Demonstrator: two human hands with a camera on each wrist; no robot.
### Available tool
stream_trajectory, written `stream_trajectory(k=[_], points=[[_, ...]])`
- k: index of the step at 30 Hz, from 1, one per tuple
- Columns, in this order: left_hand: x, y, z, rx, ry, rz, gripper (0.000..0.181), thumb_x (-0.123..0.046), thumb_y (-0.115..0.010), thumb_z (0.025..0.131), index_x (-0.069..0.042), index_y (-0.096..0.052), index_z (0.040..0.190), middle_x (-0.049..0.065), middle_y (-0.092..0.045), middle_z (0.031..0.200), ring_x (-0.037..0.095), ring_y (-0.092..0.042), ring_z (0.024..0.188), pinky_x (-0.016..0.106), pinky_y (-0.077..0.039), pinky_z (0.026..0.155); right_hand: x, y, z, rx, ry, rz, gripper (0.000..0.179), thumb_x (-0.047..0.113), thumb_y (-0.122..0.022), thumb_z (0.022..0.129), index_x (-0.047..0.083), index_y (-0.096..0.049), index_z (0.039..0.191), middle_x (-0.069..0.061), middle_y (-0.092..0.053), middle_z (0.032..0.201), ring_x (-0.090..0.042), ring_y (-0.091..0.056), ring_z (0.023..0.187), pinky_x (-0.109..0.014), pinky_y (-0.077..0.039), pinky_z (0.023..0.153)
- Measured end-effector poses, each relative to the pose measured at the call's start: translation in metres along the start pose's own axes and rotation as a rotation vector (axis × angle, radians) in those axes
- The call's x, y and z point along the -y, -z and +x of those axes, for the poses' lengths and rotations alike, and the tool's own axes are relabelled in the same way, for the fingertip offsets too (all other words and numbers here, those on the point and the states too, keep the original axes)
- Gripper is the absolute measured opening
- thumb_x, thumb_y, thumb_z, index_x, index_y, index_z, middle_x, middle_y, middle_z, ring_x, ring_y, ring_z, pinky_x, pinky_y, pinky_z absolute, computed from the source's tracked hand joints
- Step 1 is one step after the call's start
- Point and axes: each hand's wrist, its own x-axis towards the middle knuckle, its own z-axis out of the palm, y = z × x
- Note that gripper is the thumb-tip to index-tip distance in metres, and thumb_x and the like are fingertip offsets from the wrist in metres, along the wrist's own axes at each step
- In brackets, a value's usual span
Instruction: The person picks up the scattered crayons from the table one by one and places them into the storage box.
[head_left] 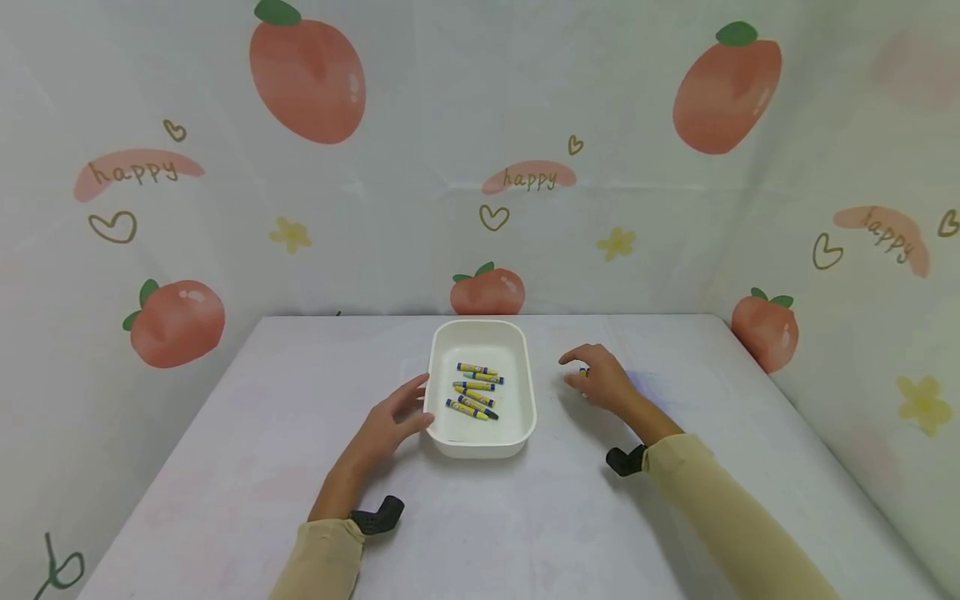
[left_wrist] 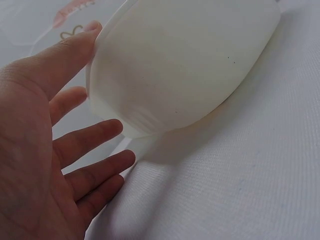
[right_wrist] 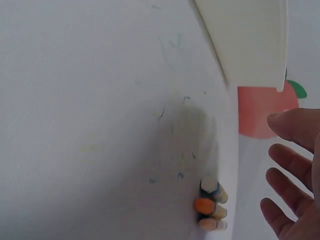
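A white plastic tray [head_left: 480, 450] holds several yellow-and-blue wrapped crayons [head_left: 474, 386] lying side by side. My left hand [head_left: 393, 417] is at the tray's left side, its thumb and fingertips at the rim and outer wall, fingers spread and fairly straight. To the right of the tray, my right hand [head_left: 600, 379] hovers over the table with fingers loosely bent and nothing between them. Three more crayons [right_wrist: 211, 206], with pale, orange and peach ends, lie together below it in the right wrist view; in the head view the hand mostly hides them.
The table [head_left: 225, 467] has a pale cloth cover with faint crayon marks, including a bluish smudge [head_left: 651, 387] right of my right hand. A printed curtain [head_left: 420, 108] with peaches and hearts rises behind and along both sides.
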Motion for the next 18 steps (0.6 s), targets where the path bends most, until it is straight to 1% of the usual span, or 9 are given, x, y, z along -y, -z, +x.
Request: stream_trajectory(k=[4,6,9,11,12,13,14,16,18], points=[[0.001,0.000,0.000,0.001,0.004,-0.007,0.066,-0.035,-0.069,0.090,-0.029,-0.040,0.149,0.009,-0.053,0.139,0.030,-0.048,0.129,0.057,-0.035,0.105,-0.008,0.000,0.000,0.020,-0.003,-0.015,0.025,0.003,-0.070,0.084,0.003,-0.069,0.109,-0.014,-0.065,0.115,-0.035,-0.052,0.108,-0.049,-0.044,0.093],[0.001,0.000,0.000,0.002,0.005,-0.005,0.066,-0.035,-0.069,0.090,-0.030,-0.040,0.149,0.009,-0.053,0.140,0.030,-0.048,0.129,0.056,-0.035,0.105,-0.010,0.001,-0.001,0.040,-0.020,-0.007,0.027,0.003,-0.071,0.084,0.003,-0.069,0.111,-0.015,-0.064,0.117,-0.034,-0.053,0.103,-0.048,-0.045,0.092],[0.001,0.000,0.000,0.002,0.003,0.001,0.065,-0.035,-0.069,0.090,-0.030,-0.041,0.148,0.009,-0.053,0.140,0.029,-0.048,0.129,0.057,-0.036,0.105,-0.013,0.003,-0.001,0.082,-0.071,0.021,0.031,0.004,-0.071,0.085,0.002,-0.066,0.116,-0.017,-0.060,0.122,-0.027,-0.061,0.080,-0.047,-0.043,0.095],[0.001,0.000,0.000,0.001,-0.004,0.006,0.066,-0.035,-0.069,0.090,-0.029,-0.040,0.149,0.009,-0.053,0.140,0.029,-0.048,0.129,0.057,-0.036,0.104,-0.015,0.004,-0.002,0.110,-0.110,0.039,0.034,0.005,-0.072,0.086,0.001,-0.064,0.119,-0.019,-0.057,0.125,-0.022,-0.060,0.061,-0.047,-0.040,0.098],[0.001,0.000,0.001,0.001,-0.007,0.007,0.066,-0.035,-0.069,0.090,-0.029,-0.040,0.149,0.009,-0.053,0.139,0.030,-0.048,0.129,0.057,-0.036,0.104,-0.015,0.004,-0.002,0.123,-0.128,0.041,0.035,0.006,-0.071,0.087,0.001,-0.063,0.120,-0.021,-0.055,0.126,-0.021,-0.060,0.054,-0.048,-0.039,0.099],[0.001,0.001,0.001,0.001,-0.009,0.007,0.066,-0.034,-0.069,0.090,-0.029,-0.040,0.149,0.009,-0.053,0.139,0.030,-0.049,0.128,0.057,-0.036,0.104,-0.016,0.004,-0.002,0.129,-0.142,0.033,0.035,0.007,-0.071,0.087,0.001,-0.063,0.121,-0.021,-0.055,0.127,-0.021,-0.061,0.055,-0.049,-0.038,0.100],[0.002,0.001,0.001,0.001,-0.010,0.007,0.065,-0.034,-0.069,0.090,-0.029,-0.040,0.149,0.009,-0.054,0.139,0.030,-0.049,0.128,0.057,-0.036,0.104,-0.016,0.004,-0.002,0.136,-0.156,0.033,0.036,0.008,-0.071,0.088,0.001,-0.063,0.122,-0.022,-0.054,0.128,-0.023,-0.062,0.056,-0.049,-0.038,0.101],[0.002,0.000,0.001,0.001,-0.012,0.007,0.066,-0.034,-0.069,0.090,-0.029,-0.040,0.149,0.009,-0.054,0.139,0.030,-0.049,0.128,0.056,-0.036,0.104,-0.017,0.005,-0.001,0.143,-0.173,0.010,0.036,0.010,-0.071,0.088,0.001,-0.063,0.122,-0.023,-0.053,0.130,-0.028,-0.064,0.078,-0.050,-0.037,0.102],[0.002,0.000,0.000,0.001,-0.012,0.007,0.066,-0.033,-0.069,0.090,-0.028,-0.040,0.149,0.010,-0.054,0.139,0.031,-0.049,0.128,0.057,-0.036,0.104,-0.018,0.005,0.000,0.149,-0.186,-0.008,0.037,0.012,-0.071,0.089,0.001,-0.062,0.124,-0.023,-0.052,0.133,-0.033,-0.058,0.102,-0.052,-0.037,0.104]])
